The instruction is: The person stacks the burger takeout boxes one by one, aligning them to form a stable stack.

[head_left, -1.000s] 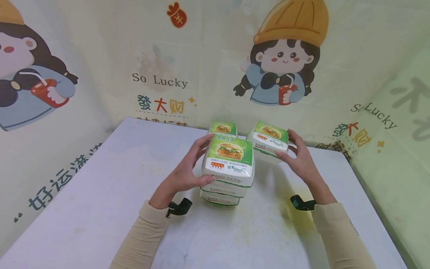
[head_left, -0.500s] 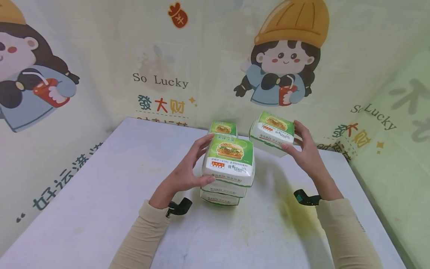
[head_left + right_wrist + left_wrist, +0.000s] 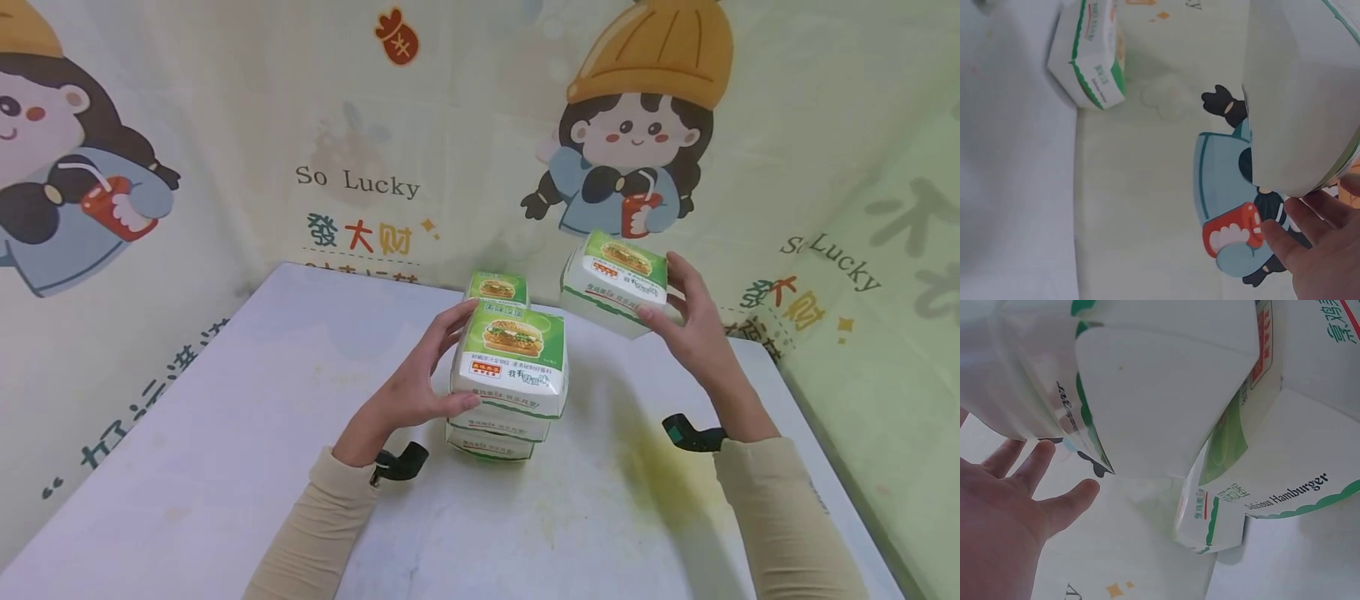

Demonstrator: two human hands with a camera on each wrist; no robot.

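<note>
Left of centre, left hand point(image 3: 411, 383): spread wide, gripping the top box point(image 3: 512, 354) between thumb and fingers, unmoved since a second ago.
Mid-frame, front stack point(image 3: 491, 447): three boxes high under that grip, holding steady, apparently just being kept in place.
Mid-frame behind, back box point(image 3: 498, 287): peeking out, untouched.
Right of centre, lifted box point(image 3: 613, 292): climbing, drifting rightward, slightly tilted, well off the white table point(image 3: 225, 400); probably the live part now.
Further right, right hand point(image 3: 701, 337): rising too, pinching its right side, partly open.

This looks like a screened-off booth, its white table point(image 3: 225, 450) walled on three sides by cartoon-printed backdrops point(image 3: 472, 142).
</note>
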